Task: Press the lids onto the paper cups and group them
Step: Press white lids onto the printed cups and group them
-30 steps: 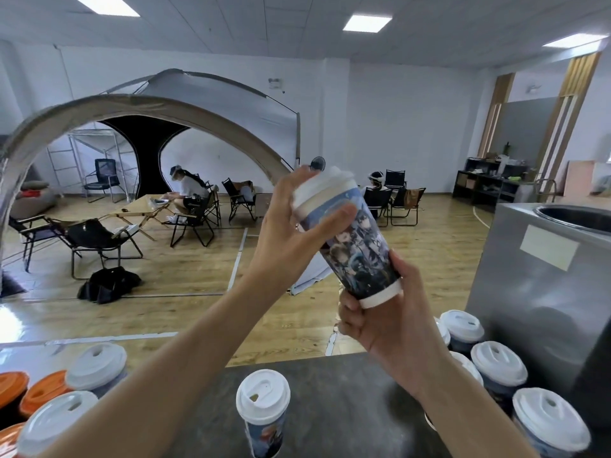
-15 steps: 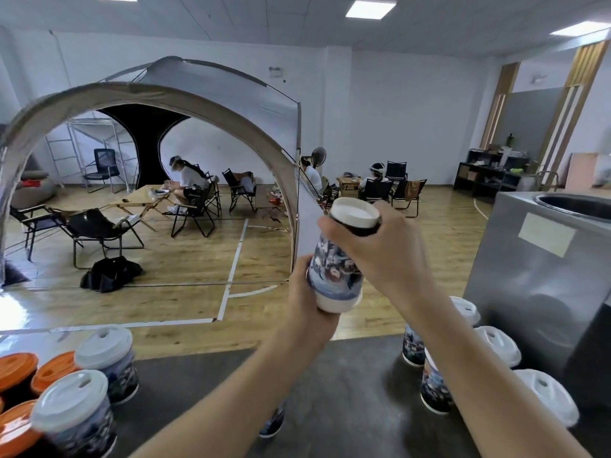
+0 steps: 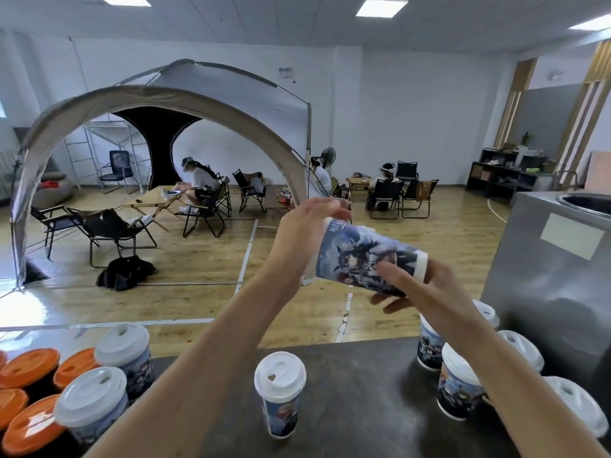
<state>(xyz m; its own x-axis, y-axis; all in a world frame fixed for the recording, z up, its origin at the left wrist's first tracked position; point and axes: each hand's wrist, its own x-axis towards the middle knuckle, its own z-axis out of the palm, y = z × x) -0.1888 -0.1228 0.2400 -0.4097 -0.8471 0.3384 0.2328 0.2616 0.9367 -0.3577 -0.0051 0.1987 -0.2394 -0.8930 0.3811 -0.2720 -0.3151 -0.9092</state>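
A printed paper cup [image 3: 363, 256] lies sideways in the air above the tabletop's [image 3: 363, 398] far edge. The left hand [image 3: 305, 236] curls its grip over the wide end; the right hand [image 3: 429, 292] pinches the base. Lidded cups [image 3: 459, 385] stand grouped at the right edge.

Bright ceiling panels [image 3: 380, 7] light evenly; edges bow, hands blur.

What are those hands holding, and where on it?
A printed paper cup, tipped sideways: left hand wraps its top end, right hand grips its base end.
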